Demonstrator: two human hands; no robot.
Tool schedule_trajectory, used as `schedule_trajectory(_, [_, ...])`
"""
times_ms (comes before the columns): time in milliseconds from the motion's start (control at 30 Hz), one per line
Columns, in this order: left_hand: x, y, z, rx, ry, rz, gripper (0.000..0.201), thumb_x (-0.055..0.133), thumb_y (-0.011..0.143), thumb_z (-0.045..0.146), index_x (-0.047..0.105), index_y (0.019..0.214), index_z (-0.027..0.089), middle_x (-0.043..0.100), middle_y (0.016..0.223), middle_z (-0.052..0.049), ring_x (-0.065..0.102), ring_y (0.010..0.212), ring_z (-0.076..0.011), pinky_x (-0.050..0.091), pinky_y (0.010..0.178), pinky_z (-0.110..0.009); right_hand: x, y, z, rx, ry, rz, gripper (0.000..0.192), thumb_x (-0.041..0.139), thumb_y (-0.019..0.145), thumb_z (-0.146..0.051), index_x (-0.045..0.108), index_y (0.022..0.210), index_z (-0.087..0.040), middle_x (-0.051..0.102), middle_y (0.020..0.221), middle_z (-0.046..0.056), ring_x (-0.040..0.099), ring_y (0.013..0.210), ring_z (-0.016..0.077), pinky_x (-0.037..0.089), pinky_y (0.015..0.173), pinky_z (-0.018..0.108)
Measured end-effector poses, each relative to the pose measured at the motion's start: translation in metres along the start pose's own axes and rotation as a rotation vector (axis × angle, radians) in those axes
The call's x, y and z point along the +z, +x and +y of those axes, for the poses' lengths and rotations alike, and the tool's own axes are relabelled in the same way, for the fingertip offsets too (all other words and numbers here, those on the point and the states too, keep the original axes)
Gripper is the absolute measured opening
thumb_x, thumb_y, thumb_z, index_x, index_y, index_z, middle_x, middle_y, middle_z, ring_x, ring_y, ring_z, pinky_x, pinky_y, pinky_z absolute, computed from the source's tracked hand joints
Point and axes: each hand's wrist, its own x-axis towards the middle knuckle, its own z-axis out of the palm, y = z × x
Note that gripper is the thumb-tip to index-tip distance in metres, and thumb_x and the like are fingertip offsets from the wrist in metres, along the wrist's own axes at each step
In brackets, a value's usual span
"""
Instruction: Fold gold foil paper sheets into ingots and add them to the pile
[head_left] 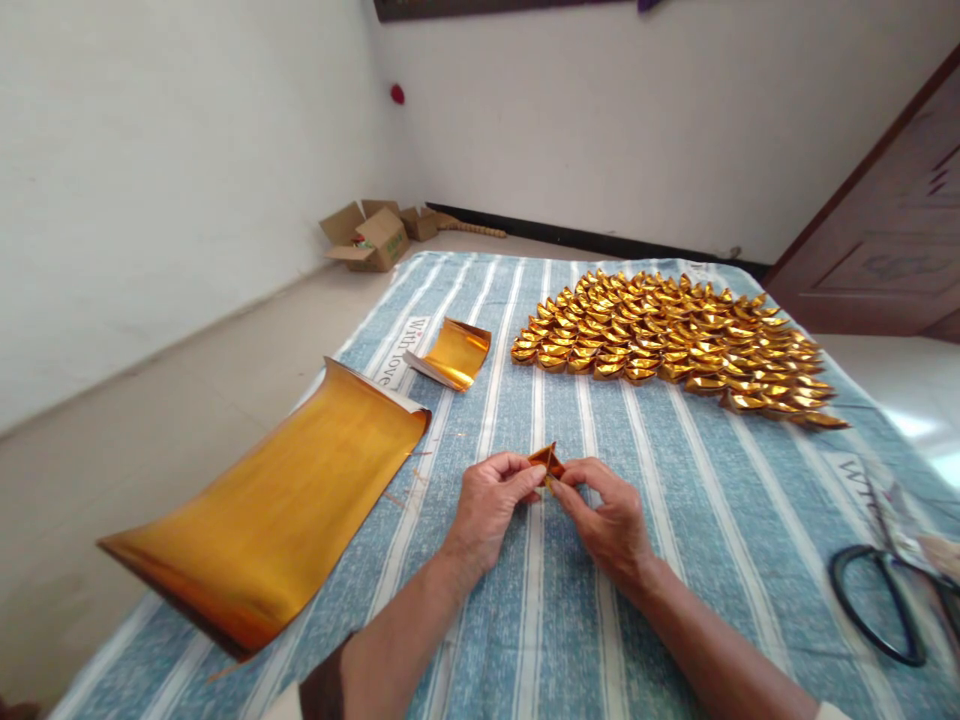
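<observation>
Between my hands, over the middle of the striped tablecloth, is a small piece of gold foil paper (553,458), partly folded, with a pointed tip upward. My left hand (491,500) pinches it from the left with thumb and fingers. From the right, my right hand (609,515) grips its other side, the fingertips of both hands almost meeting. Beyond them many folded gold paper ingots (637,325) stand in close rows. A small curled stack of gold foil sheets (457,352) lies ahead on the left. Nearer, a large gold foil sheet (277,500) rests with curled ends.
Black-handled scissors (877,605) lie at the right edge of the striped tablecloth (697,600). Thin gold scraps are scattered beside the large sheet. An open cardboard box (371,240) sits on the floor past the far left corner. A brown door (885,220) is at the right.
</observation>
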Motion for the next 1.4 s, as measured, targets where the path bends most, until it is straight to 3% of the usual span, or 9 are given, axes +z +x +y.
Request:
schedule_trajectory(300, [0.004,-0.0024,-0.0005,0.019,-0.029,0.072,0.017,0.078,0.063,0.029,0.067,0.062,0.015,0.062,0.058,0.001,0.051,0.053,-0.009,0.041,0.056,-0.021,0.0006,0.0009,-0.002,0.035,-0.019,-0.023,0.019,0.057,0.087,-0.026,0.058,0.069,-0.021,0.063,0.067,0.001,0.058,0.063,0.0142,0.047,0.062,0.028])
schedule_trajectory(600, [0.0039,-0.0015,-0.0036,-0.033,-0.089,0.061,0.016,0.078,0.064,0.027,0.072,0.072,0.014,0.068,0.068,-0.002,0.055,0.059,-0.0094,0.043,0.06,-0.02,0.0014,0.0004,-0.0016,0.084,-0.002,-0.011,0.018,0.06,0.085,-0.027,0.059,0.068,-0.021,0.063,0.066,0.0,0.059,0.062,0.0135,0.047,0.062,0.027])
schedule_trajectory(1000, [0.0099,-0.0044,-0.0063,-0.006,-0.143,0.113,0.018,0.079,0.062,0.025,0.066,0.067,0.014,0.066,0.065,0.0,0.059,0.061,-0.0109,0.046,0.062,-0.021,0.0043,-0.001,-0.0001,0.121,0.006,-0.02,0.018,0.061,0.084,-0.029,0.061,0.068,-0.021,0.063,0.066,0.0,0.059,0.061,0.0139,0.047,0.061,0.027])
schedule_trajectory(1200, [0.009,-0.0035,-0.0066,-0.052,-0.184,0.095,0.019,0.081,0.06,0.025,0.069,0.068,0.013,0.067,0.067,-0.001,0.061,0.061,-0.0115,0.048,0.064,-0.022,0.004,-0.0004,-0.0019,0.117,0.002,-0.019,0.019,0.06,0.084,-0.03,0.061,0.068,-0.021,0.063,0.064,-0.001,0.059,0.06,0.0138,0.047,0.06,0.027])
schedule_trajectory(1400, [0.0054,-0.0014,-0.005,-0.117,-0.282,-0.011,0.024,0.083,0.06,0.026,0.073,0.075,0.01,0.071,0.076,-0.006,0.064,0.071,-0.0145,0.051,0.07,-0.024,0.0036,-0.0005,-0.0026,0.135,0.024,-0.016,0.018,0.06,0.084,-0.03,0.061,0.068,-0.021,0.062,0.064,-0.001,0.058,0.06,0.0138,0.046,0.06,0.027])
